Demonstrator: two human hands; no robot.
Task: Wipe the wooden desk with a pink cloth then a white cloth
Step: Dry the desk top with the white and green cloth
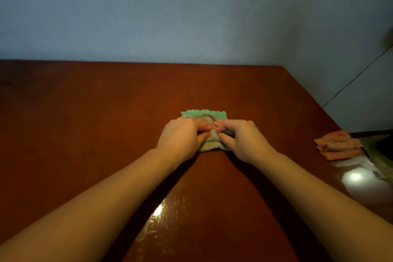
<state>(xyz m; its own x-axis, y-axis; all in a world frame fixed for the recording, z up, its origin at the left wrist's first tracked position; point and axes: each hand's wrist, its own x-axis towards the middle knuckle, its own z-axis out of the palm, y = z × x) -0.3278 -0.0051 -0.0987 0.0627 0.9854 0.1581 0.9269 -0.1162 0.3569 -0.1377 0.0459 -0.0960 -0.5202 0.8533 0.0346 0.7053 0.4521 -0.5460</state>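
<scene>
A pale, whitish cloth (209, 143) with a green scalloped far edge lies folded on the middle of the reddish-brown wooden desk (85, 123). My left hand (180, 136) and my right hand (240, 138) both sit on it side by side, fingers curled and pinching its folds between them. The hands hide most of the cloth. A pink cloth (337, 144) lies folded at the desk's right edge, well apart from both hands.
A blue-grey wall (191, 17) runs along the desk's far edge. A thin black cable (357, 74) hangs down the wall at the right. Beyond the right edge lies a dark surface with a bright light glare (354, 176).
</scene>
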